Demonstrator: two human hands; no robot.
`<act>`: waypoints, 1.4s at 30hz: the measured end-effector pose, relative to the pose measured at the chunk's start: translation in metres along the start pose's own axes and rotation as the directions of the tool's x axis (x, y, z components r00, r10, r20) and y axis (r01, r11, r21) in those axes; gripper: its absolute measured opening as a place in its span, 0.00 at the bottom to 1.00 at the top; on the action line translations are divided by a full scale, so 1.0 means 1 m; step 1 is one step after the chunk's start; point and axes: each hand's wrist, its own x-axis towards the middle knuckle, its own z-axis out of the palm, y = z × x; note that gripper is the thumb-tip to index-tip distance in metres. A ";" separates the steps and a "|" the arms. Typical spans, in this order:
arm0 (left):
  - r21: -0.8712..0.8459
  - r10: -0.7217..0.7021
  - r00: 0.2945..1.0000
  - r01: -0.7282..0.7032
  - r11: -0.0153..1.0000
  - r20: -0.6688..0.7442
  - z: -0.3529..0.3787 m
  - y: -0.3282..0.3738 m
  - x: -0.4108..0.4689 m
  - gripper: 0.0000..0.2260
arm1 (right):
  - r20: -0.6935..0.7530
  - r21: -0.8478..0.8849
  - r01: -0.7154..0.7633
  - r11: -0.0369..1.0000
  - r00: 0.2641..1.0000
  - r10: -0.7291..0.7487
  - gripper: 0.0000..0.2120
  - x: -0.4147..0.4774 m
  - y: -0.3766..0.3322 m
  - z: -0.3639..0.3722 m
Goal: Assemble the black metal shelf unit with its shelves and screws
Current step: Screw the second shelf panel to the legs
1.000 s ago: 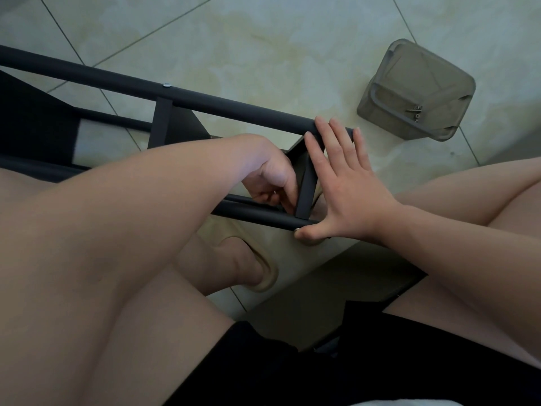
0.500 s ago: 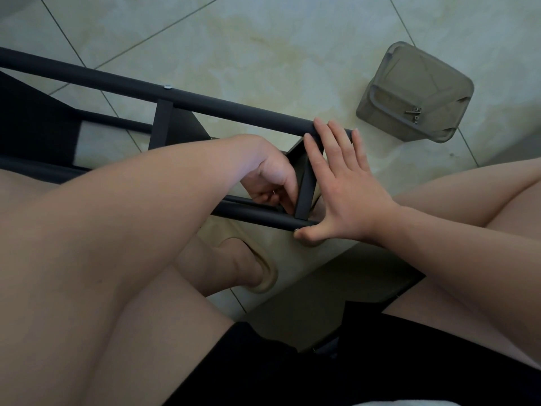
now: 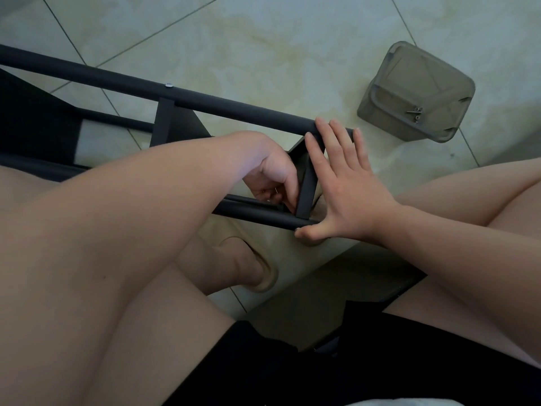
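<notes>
Here, our right hand (image 3: 348,197) flat against the shelf frame (image 3: 234,105), left hand (image 3: 275,177) inside it, curled, pinching a metal piece (image 3: 275,190).

Bare limbs, dark clothing, one soft shoe

I see the left hand (image 3: 275,171) and right hand (image 3: 351,200) bare, forearms unsleeved, a black garment (image 3: 292,370) across the lap and a beige slip-on shoe (image 3: 268,278) on one foot.

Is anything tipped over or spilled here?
Nothing spilled. The black shelf frame lies on its side on the floor, which fits putting it together. The loose screws sit together at the grey container, not scattered.
</notes>
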 end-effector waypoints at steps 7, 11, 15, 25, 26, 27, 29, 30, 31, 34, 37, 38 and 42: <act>0.006 -0.039 0.997 0.039 0.999 -0.071 0.004 -0.004 0.008 0.02 | 0.016 -0.005 -0.004 1.000 1.000 0.005 0.69 0.000 0.000 -0.001; -0.001 -0.042 0.999 0.042 0.999 -0.018 0.002 -0.004 0.010 0.02 | 0.020 -0.006 -0.006 1.000 1.000 0.006 0.69 0.000 0.000 -0.001; 0.011 -0.021 1.000 0.021 1.000 0.020 0.000 -0.002 0.008 0.02 | 0.012 0.001 -0.004 1.000 1.000 0.004 0.69 0.000 0.000 -0.001; -0.033 -0.006 0.998 0.004 0.999 -0.056 -0.001 -0.003 0.006 0.05 | 0.019 -0.007 -0.004 1.000 1.000 0.004 0.68 0.000 0.000 -0.001; -0.023 -0.012 0.998 0.010 1.000 -0.067 0.000 -0.003 0.007 0.06 | 0.015 -0.004 -0.004 1.000 1.000 0.004 0.68 0.000 0.000 -0.001; -0.013 -0.021 0.998 0.020 1.000 -0.066 0.000 -0.003 0.009 0.07 | 0.011 -0.001 -0.004 1.000 1.000 0.004 0.68 0.000 0.000 -0.001; -0.007 -0.038 0.998 0.038 0.999 -0.044 0.001 -0.003 0.010 0.06 | 0.008 0.006 -0.004 1.000 1.000 0.004 0.68 0.000 0.000 -0.001; -0.006 -0.041 0.999 0.040 0.999 -0.034 0.001 -0.003 0.010 0.05 | 0.007 0.007 -0.003 1.000 1.000 0.003 0.68 0.000 0.000 -0.001; -0.006 -0.039 0.999 0.039 0.999 -0.026 0.001 -0.002 0.009 0.04 | 0.007 0.006 -0.003 1.000 1.000 0.003 0.68 0.000 0.000 -0.001; -0.013 -0.021 1.000 0.020 1.000 -0.006 0.000 -0.001 0.008 0.02 | 0.009 0.003 -0.005 1.000 1.000 0.005 0.69 0.000 0.000 -0.001; -0.036 0.001 1.000 -0.002 0.999 -0.023 -0.002 -0.002 0.006 0.04 | 0.003 0.001 -0.004 1.000 1.000 0.004 0.68 0.000 0.000 -0.001; -0.040 0.004 0.999 -0.006 0.999 -0.045 -0.002 -0.002 0.006 0.05 | 0.002 0.001 -0.004 1.000 1.000 0.004 0.68 0.000 0.000 -0.001; -0.009 -0.011 0.997 0.011 1.000 -0.079 0.000 -0.004 0.007 0.13 | 0.007 0.001 -0.004 1.000 1.000 0.004 0.68 -0.001 0.000 -0.001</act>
